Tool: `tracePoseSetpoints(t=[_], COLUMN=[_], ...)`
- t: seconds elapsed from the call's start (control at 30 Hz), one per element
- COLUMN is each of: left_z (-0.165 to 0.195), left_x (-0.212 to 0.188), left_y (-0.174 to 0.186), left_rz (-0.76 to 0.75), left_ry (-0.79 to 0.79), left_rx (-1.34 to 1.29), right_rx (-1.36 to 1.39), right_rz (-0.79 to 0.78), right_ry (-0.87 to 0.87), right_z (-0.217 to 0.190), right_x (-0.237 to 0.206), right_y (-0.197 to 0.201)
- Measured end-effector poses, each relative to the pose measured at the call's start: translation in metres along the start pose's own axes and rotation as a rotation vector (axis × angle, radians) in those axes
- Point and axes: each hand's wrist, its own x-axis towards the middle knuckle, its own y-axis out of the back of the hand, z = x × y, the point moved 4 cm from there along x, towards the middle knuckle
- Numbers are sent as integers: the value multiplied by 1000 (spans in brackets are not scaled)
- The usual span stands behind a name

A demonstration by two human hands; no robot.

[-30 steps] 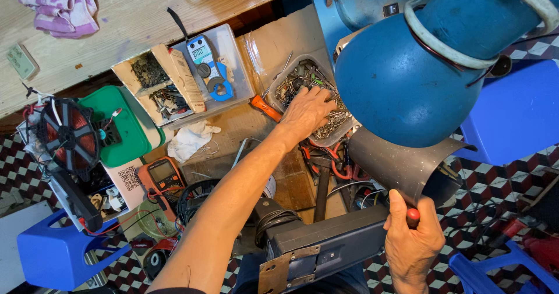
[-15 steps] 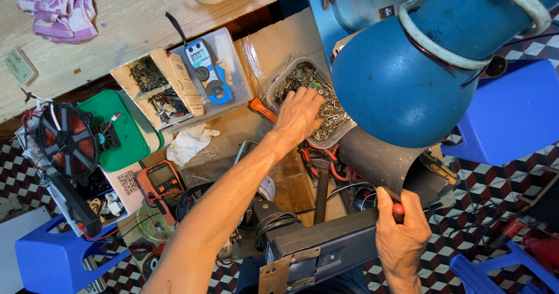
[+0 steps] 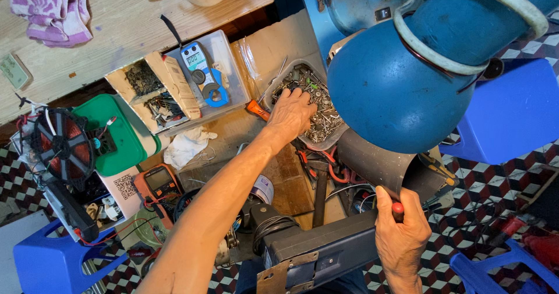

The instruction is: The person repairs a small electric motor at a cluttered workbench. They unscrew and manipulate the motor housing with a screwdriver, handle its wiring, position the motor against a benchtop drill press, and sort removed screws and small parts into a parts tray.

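The fingers of the left hand (image 3: pixel 292 114) are spread and curled down into a clear plastic tray of mixed screws and small metal parts (image 3: pixel 307 99), their tips buried in the heap, so I cannot tell whether they have pinched a piece yet. Compared with a second ago this hand sits in the same tray and has only shifted slightly within it, which reads as sorting through the heap and not lifting anything out. The right hand (image 3: pixel 402 233) has changed more: half a second ago its fingers were looser around the red-handled tool (image 3: pixel 398 211), and now they are wrapped fully round it, thumb up along the side, gripping it beneath the dark metal tube (image 3: pixel 378 163) of the big blue round housing (image 3: pixel 402 87). An orange-handled tool (image 3: pixel 257 110) lies just beside the left wrist, a blue clamp meter (image 3: pixel 201 73) rests in a clear box further off, and a black metal block (image 3: pixel 320 250) sits below between the two arms.
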Motion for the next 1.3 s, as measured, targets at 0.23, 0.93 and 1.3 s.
tracePoseSetpoints(t=[0.23, 0.93, 1.3], left_z=[-20, 7, -12], left_x=[-1, 2, -20], left_y=[7, -18, 10], left_rz=[-18, 6, 229], left_ry=[116, -8, 102], left_rx=[250, -123, -7], right_rx=[34, 136, 136], right_rz=[-8, 3, -13], right_ry=[-7, -131, -148], right_z=[3, 17, 20], right_x=[-1, 7, 6], right_y=[0, 5, 4])
